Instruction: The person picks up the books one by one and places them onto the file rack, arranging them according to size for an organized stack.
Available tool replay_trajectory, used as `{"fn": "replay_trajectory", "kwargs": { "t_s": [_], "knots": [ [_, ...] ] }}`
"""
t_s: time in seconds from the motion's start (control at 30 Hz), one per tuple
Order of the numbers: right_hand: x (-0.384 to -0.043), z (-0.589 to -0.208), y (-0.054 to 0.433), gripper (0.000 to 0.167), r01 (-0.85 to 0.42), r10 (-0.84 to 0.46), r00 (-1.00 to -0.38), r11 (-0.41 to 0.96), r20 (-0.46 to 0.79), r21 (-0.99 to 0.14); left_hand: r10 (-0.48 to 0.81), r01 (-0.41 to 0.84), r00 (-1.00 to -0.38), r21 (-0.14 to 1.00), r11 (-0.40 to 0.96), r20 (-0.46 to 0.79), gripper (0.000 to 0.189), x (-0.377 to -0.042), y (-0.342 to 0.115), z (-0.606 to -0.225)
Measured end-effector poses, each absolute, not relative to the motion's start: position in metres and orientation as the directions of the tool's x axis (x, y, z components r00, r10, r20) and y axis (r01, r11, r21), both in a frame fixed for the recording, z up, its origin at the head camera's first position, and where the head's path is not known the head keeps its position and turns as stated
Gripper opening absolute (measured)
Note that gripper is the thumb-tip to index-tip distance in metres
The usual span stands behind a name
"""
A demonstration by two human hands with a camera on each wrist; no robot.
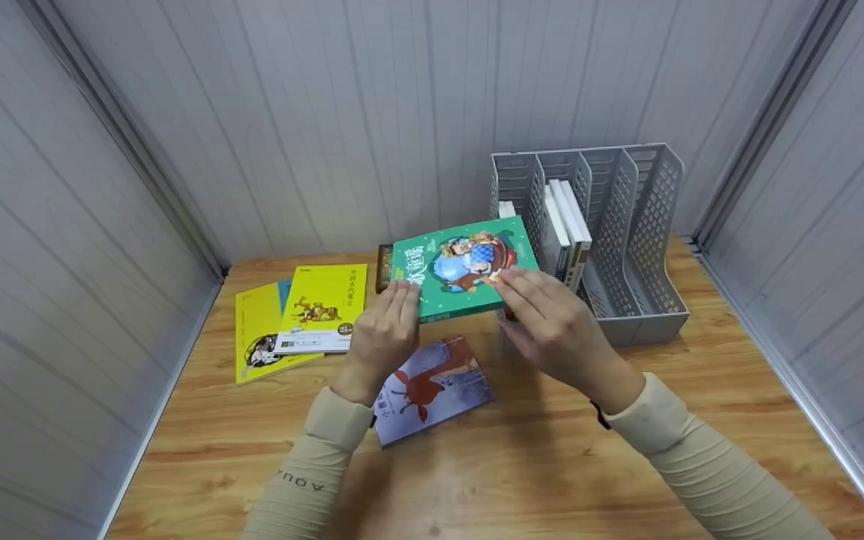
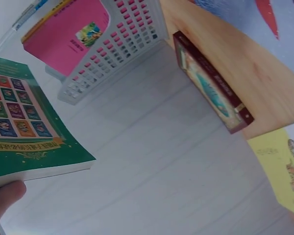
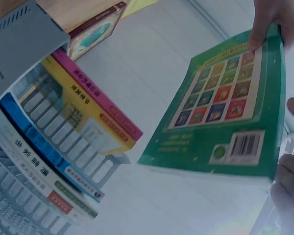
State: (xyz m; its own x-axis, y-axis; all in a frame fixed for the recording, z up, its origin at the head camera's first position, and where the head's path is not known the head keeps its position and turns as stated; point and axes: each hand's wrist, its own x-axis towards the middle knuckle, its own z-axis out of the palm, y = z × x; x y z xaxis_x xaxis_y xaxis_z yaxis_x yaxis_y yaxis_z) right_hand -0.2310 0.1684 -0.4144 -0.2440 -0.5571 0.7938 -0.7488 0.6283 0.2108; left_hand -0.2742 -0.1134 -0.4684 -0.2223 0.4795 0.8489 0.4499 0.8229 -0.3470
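Note:
A green children's book (image 1: 469, 262) with a cartoon figure on its cover is held up above the table. My left hand (image 1: 387, 322) grips its left end, fingers over the cover and thumb (image 2: 10, 196) underneath. My right hand (image 1: 552, 322) is at the book's near right corner, its fingers overlapping the cover in the head view. In the right wrist view its thumb and fingers stand apart beside the book's edge. The back cover, with a grid of small pictures and a barcode (image 3: 245, 148), shows in both wrist views.
A grey file rack (image 1: 638, 330) at the right holds several upright books (image 1: 571, 225). Two yellow books (image 1: 323, 300) overlap at the left, over something blue. A purple book (image 1: 439, 390) lies in front, and a maroon book (image 2: 210, 83) stands against the back wall.

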Motion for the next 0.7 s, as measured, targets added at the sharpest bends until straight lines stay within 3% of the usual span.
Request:
{"fn": "replay_trajectory", "kwargs": {
  "t_s": [0.23, 0.7],
  "knots": [
    [-0.228, -0.415, 0.153, 0.048, -0.721, -0.603, -0.252, 0.639, 0.757, 0.268, 0.510, 0.427, -0.210, -0.391, 0.816, 0.834, 0.033, -0.269, -0.100, -0.461],
    [-0.226, -0.411, 0.142, 0.040, -0.558, -0.557, -0.414, 0.780, 0.720, 0.282, 0.574, 0.412, -0.159, -0.475, 0.778, 0.803, 0.036, -0.250, -0.076, -0.446]
  ]
}}
